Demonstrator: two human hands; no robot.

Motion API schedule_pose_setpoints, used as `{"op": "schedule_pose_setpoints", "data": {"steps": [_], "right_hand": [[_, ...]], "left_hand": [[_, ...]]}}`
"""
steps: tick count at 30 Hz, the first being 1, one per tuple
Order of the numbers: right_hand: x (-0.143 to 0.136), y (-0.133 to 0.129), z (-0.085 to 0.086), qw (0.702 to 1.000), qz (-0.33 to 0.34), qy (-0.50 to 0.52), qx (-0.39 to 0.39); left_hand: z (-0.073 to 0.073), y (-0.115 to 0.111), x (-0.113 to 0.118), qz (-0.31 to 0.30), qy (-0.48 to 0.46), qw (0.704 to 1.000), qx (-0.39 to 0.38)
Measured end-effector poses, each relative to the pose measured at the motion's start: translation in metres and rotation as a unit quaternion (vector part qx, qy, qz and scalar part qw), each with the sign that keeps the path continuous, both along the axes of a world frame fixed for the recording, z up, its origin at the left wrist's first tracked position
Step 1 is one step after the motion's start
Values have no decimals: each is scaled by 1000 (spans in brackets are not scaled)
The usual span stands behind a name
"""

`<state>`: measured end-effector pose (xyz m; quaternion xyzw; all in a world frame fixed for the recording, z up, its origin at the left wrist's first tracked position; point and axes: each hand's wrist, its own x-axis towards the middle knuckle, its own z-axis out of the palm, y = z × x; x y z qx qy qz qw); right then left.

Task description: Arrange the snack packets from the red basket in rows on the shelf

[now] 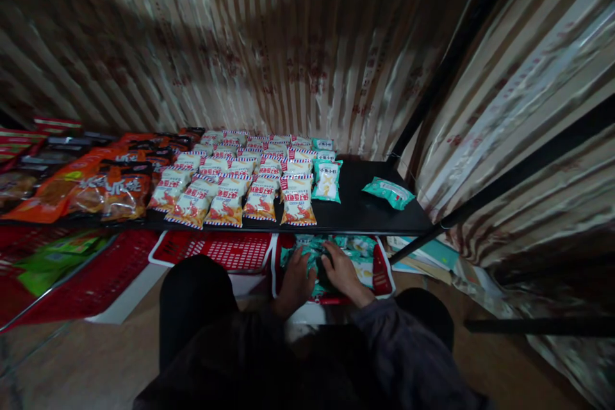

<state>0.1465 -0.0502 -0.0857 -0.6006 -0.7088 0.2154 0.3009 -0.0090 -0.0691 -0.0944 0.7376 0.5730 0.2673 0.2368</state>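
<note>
Teal packets (362, 246) lie jumbled in the red basket (382, 277), below the black shelf (354, 214). Your left hand (298, 277) and right hand (342, 269) are in among them, fingers bent; whether either grips one cannot be told. Because the packets overlap, pulling one could drag neighbours out. A careless lift could strike the shelf's edge, disturbing the white packets (298, 202) near it.

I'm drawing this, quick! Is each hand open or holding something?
Left hand: in the red basket at the teal packets; can't tell if holding one.
Right hand: there too; can't tell if holding one.
</note>
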Motion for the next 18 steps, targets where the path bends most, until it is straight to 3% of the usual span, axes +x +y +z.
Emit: {"op": "schedule_pose_setpoints", "data": {"steps": [8, 18], "right_hand": [[7, 23, 22, 981, 137, -109, -86], [13, 35, 19, 972, 168, -99, -130]], "left_hand": [[-6, -1, 10, -66, 98, 989, -85], [9, 13, 41, -36, 143, 975, -166]]}}
